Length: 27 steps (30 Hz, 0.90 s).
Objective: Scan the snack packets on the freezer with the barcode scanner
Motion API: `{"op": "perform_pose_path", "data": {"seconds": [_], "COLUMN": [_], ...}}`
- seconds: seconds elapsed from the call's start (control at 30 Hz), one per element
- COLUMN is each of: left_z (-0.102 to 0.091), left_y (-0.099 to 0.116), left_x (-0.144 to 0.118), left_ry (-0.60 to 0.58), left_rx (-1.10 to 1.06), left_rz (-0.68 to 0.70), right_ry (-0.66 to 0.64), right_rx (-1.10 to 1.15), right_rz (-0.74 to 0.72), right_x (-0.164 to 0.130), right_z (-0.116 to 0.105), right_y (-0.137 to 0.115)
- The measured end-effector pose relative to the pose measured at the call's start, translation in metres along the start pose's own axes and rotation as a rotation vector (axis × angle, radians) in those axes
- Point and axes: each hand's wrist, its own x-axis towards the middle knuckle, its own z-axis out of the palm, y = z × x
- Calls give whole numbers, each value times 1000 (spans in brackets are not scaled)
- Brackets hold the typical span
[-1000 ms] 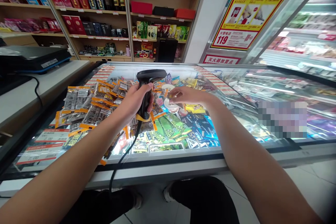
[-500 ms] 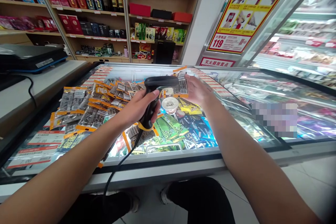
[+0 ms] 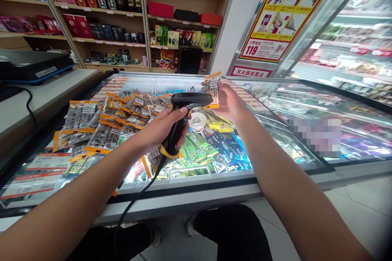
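Note:
My left hand (image 3: 167, 128) is wrapped round the handle of a black and yellow barcode scanner (image 3: 190, 99), whose head points right. Its cable (image 3: 143, 189) hangs down over the front edge of the freezer. In my right hand (image 3: 228, 100) is a small snack packet (image 3: 212, 85) with orange ends and a printed label, held upright just beyond the scanner's head. Many similar orange-edged packets (image 3: 105, 124) lie heaped on the glass to the left. Below my hands, through the freezer opening, show green bags (image 3: 199, 149), blue bags (image 3: 231, 151) and a round white tub (image 3: 197, 121).
The chest freezer (image 3: 214, 187) has a white front rim, with price labels (image 3: 45, 167) at its left. A flat black scale (image 3: 36, 65) stands on the left counter (image 3: 70, 85). Shelves of bottles and boxes (image 3: 161, 9) line the back. A red and yellow poster (image 3: 284, 12) hangs at right.
The packet in my right hand has tilted and risen slightly. The scanner in my left hand has shifted a little right and down relative to the freezer.

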Motion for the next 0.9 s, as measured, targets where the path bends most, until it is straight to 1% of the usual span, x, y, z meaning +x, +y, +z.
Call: {"op": "perform_pose_path", "data": {"seconds": [0.1, 0.2, 0.27, 0.3, 0.37, 0.43, 0.5, 0.53, 0.6, 0.67, 0.7, 0.73, 0.8, 0.83, 0.9], "left_z": [0, -1, -1, -1, -3, -6, -10, -11, -14, -14, -14, -13, -11, -10, -8], "left_y": [3, 4, 5, 6, 8, 10, 12, 12, 12, 12, 12, 12, 13, 14, 15], "left_x": [0, 1, 1, 2, 3, 5, 8, 9, 11, 11, 11, 11, 10, 10, 10], "left_ry": [10, 4, 32, 63, 159, 270, 357, 389, 430, 447, 449, 448, 441, 437, 429], "left_rx": [-30, -29, -18, -16, -26, -55, -90, -108, -142, -168, -177, -183, -185, -184, -180], "left_rz": [3, 0, -3, 2, 25, 49, 57, 57, 54, 48, 41, 34, 24, 22, 17], "right_ry": [10, 3, 41, 80, 179, 283, 351, 353, 266, 122, 59, 3, -58, -68, -54], "right_rx": [99, 115, 93, 37, -213, -569, -872, -968, -1046, -999, -955, -925, -914, -922, -920], "right_rz": [38, 11, -3, 6, 57, 142, 220, 225, 142, 7, -30, -42, -35, -25, -1], "right_x": [0, 3, 8, 10, 15, 18, 18, 18, 18, 17, 18, 19, 21, 23, 26], "right_z": [-2, -6, -12, -16, -23, -27, -23, -18, 0, 23, 34, 45, 60, 64, 65], "right_y": [-2, 0, 7, 12, 24, 38, 47, 49, 50, 48, 48, 49, 51, 53, 56]}}
